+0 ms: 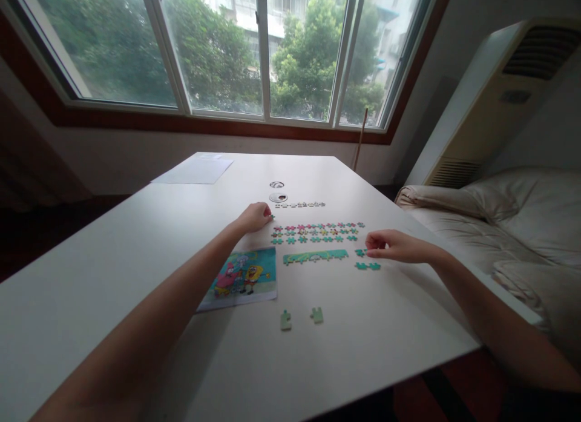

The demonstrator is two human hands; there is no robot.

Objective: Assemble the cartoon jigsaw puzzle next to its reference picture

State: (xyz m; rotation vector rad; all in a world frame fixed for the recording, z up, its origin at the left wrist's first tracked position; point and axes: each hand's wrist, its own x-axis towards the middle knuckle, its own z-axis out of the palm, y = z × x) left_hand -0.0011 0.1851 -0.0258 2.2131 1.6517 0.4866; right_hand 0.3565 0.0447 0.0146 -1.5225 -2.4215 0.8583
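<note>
My left hand [255, 217] reaches across the white table [136, 240] with its fingers curled, pinching a small green puzzle piece [271, 217] beside rows of loose puzzle pieces [315, 232]. My right hand [394, 245] rests on the table with fingers pinched at a teal piece [361, 252]. A joined teal pair [368, 266] lies just in front of it. Between my hands lies an assembled green strip [315, 256]. A cartoon reference picture [242, 277] lies under my left forearm.
Two single green pieces [302, 317] lie near the front edge. A row of pale pieces [299, 204] and two round lids [277, 191] sit farther back, with a sheet of paper [194, 169] at the far left. A cushioned sofa [499, 222] stands to the right.
</note>
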